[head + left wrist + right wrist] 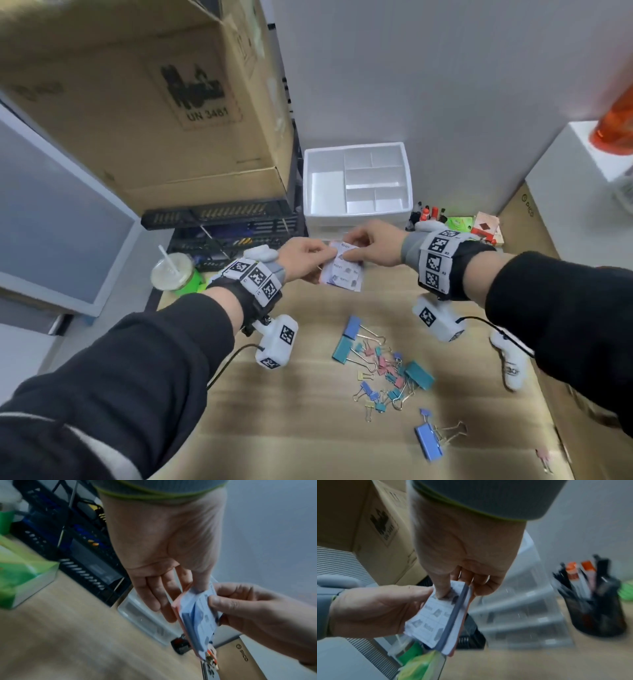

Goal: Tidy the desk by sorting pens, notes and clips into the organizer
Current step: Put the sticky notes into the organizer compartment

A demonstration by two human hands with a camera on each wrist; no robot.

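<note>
Both hands hold one note pad [342, 270] in the air in front of the white organizer [356, 215]. The pad has a printed white cover, a grey band and a pink back. My left hand [323, 257] pinches its left edge, thumb on top and fingers behind [163, 599]. My right hand [352, 251] pinches its upper part, with the thumb [441, 588] on the printed face. The organizer's top compartments look bare. Several coloured binder clips [383, 370] lie scattered on the desk below my hands. Pens stand in a black mesh cup [597, 608] right of the organizer.
A big cardboard box [154, 102] sits on black crates [222, 233] at the left. A green cup with a straw [178, 274] stands by the desk's left edge. Green note pads [459, 222] and a red-white box [486, 228] lie at the right. A white controller [510, 366] rests near my right forearm.
</note>
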